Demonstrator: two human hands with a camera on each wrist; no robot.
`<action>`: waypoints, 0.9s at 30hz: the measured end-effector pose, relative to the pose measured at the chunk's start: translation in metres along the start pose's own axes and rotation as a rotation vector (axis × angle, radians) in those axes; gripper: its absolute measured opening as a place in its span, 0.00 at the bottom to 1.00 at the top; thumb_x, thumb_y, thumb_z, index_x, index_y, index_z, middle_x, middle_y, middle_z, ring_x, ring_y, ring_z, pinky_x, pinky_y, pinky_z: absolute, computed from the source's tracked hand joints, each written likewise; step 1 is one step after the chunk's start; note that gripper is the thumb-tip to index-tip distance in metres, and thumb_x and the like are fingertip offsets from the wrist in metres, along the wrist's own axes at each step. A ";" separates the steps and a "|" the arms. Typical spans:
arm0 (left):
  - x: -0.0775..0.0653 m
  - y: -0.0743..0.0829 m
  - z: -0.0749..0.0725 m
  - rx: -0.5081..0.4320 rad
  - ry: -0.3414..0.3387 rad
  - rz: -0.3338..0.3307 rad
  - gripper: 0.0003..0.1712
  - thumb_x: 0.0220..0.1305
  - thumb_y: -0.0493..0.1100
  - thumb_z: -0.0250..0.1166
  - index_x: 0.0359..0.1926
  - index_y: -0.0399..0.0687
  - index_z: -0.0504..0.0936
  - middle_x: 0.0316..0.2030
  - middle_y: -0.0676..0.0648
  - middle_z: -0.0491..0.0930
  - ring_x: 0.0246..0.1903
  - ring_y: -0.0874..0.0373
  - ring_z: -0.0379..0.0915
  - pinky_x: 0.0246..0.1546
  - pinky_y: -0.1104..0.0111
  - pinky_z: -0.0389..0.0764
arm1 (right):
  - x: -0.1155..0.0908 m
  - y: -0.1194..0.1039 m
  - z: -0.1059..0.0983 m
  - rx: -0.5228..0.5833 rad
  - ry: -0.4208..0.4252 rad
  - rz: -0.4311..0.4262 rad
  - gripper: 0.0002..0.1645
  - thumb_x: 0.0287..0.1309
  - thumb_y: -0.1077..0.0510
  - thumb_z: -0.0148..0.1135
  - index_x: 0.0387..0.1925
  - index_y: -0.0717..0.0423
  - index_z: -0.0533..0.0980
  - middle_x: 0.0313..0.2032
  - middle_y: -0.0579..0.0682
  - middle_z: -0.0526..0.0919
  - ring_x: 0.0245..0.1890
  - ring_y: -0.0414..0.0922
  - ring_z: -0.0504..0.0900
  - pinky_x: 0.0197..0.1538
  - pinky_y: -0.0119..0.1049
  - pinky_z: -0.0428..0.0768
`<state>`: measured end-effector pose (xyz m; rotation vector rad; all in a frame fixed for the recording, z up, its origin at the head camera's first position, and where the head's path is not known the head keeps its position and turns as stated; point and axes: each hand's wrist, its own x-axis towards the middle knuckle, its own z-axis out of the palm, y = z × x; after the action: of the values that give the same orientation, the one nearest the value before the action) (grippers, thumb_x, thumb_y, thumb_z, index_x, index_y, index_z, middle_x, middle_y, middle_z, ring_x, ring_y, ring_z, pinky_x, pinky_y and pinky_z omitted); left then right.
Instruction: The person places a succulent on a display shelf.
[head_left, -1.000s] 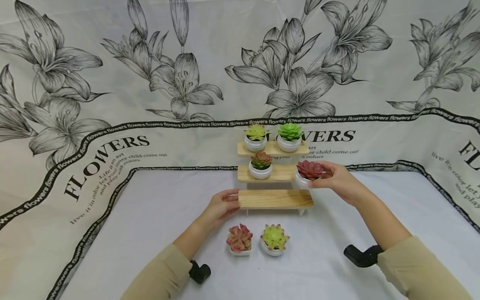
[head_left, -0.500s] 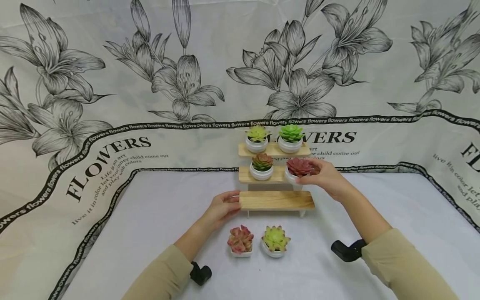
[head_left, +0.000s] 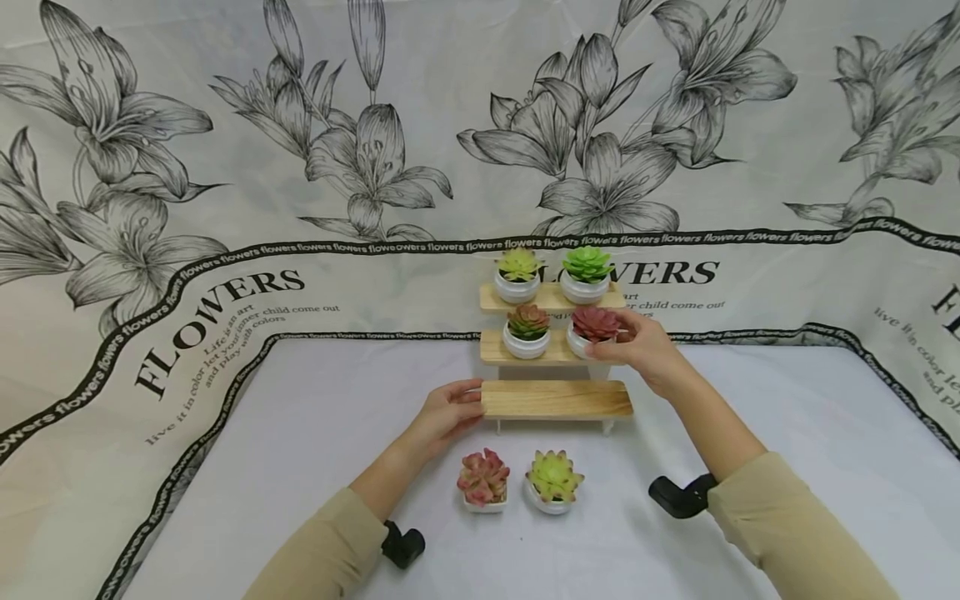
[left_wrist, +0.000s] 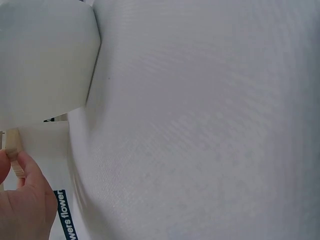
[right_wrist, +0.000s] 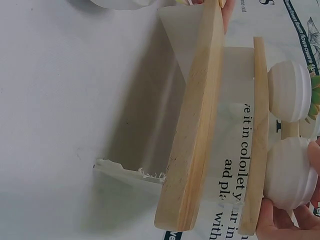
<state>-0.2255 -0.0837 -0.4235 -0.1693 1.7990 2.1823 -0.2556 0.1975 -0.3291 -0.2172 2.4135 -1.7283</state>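
My right hand [head_left: 647,348] grips the white pot of a dark red artificial succulent [head_left: 596,323] at the right end of the middle shelf [head_left: 558,353]. In the right wrist view that white pot [right_wrist: 289,172] sits against the shelf board, fingers around its side. With my left hand [head_left: 445,414] I pinch the left end of the lowest wooden shelf [head_left: 557,399]; the left wrist view shows thumb and fingers on the board's end [left_wrist: 13,142]. Left of the held pot stands a reddish-green succulent [head_left: 527,329] on the same shelf.
The top shelf [head_left: 551,296] bears a yellow-green succulent [head_left: 518,271] and a bright green one [head_left: 587,271]. In front of the stand, a pink succulent [head_left: 483,479] and a lime one with red tips [head_left: 553,479] rest on the white cloth [head_left: 330,450].
My right hand has moved left with the dark red succulent, from beyond the middle shelf's right end onto that end. My left hand keeps its place at the lowest shelf.
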 end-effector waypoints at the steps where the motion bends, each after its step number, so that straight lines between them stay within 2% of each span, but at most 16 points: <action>1: 0.000 0.001 0.000 0.000 -0.002 0.000 0.28 0.57 0.24 0.57 0.60 0.32 0.68 0.44 0.40 0.75 0.36 0.59 0.74 0.42 0.70 0.79 | 0.000 -0.001 0.000 0.001 0.002 0.001 0.44 0.51 0.62 0.67 0.67 0.63 0.56 0.58 0.61 0.66 0.47 0.38 0.71 0.46 0.25 0.75; 6: 0.001 0.004 0.002 -0.011 -0.006 0.014 0.27 0.57 0.24 0.57 0.60 0.31 0.69 0.44 0.40 0.75 0.36 0.59 0.74 0.41 0.70 0.79 | 0.000 -0.002 -0.003 0.019 -0.004 0.001 0.44 0.52 0.62 0.66 0.67 0.62 0.55 0.60 0.60 0.65 0.48 0.38 0.71 0.46 0.25 0.75; 10: 0.000 0.002 0.000 -0.024 -0.010 0.024 0.27 0.57 0.23 0.56 0.59 0.30 0.68 0.43 0.40 0.75 0.35 0.59 0.74 0.39 0.71 0.79 | -0.005 -0.001 -0.006 0.030 -0.008 0.022 0.46 0.52 0.63 0.66 0.69 0.60 0.53 0.62 0.60 0.62 0.54 0.47 0.67 0.47 0.27 0.74; 14: -0.002 -0.001 -0.001 -0.024 -0.010 0.018 0.27 0.57 0.23 0.56 0.59 0.30 0.68 0.43 0.40 0.75 0.36 0.59 0.74 0.40 0.70 0.79 | -0.010 0.002 -0.010 0.038 -0.016 0.042 0.48 0.53 0.63 0.66 0.70 0.60 0.51 0.64 0.61 0.58 0.60 0.54 0.63 0.53 0.31 0.72; 17: -0.002 -0.002 -0.001 -0.021 0.000 0.013 0.27 0.57 0.23 0.57 0.59 0.31 0.68 0.44 0.40 0.75 0.36 0.58 0.74 0.41 0.70 0.79 | -0.013 0.005 -0.014 0.038 -0.032 0.036 0.49 0.53 0.61 0.66 0.70 0.59 0.50 0.64 0.62 0.59 0.59 0.52 0.64 0.54 0.31 0.71; 22: -0.002 -0.001 0.000 -0.015 0.001 0.010 0.27 0.57 0.24 0.57 0.59 0.32 0.69 0.44 0.39 0.75 0.36 0.58 0.74 0.42 0.68 0.79 | -0.021 0.004 -0.022 0.039 -0.048 0.011 0.48 0.54 0.62 0.64 0.70 0.61 0.49 0.62 0.63 0.59 0.56 0.47 0.68 0.50 0.24 0.73; 27: -0.002 0.001 0.001 -0.018 0.003 0.005 0.27 0.57 0.24 0.57 0.59 0.32 0.69 0.44 0.40 0.75 0.37 0.58 0.74 0.42 0.68 0.79 | -0.031 0.001 -0.027 0.018 -0.066 -0.013 0.47 0.55 0.61 0.64 0.70 0.61 0.49 0.62 0.64 0.59 0.57 0.50 0.66 0.50 0.25 0.73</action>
<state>-0.2235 -0.0827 -0.4218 -0.1726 1.7841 2.2036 -0.2317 0.2295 -0.3202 -0.2830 2.3547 -1.7196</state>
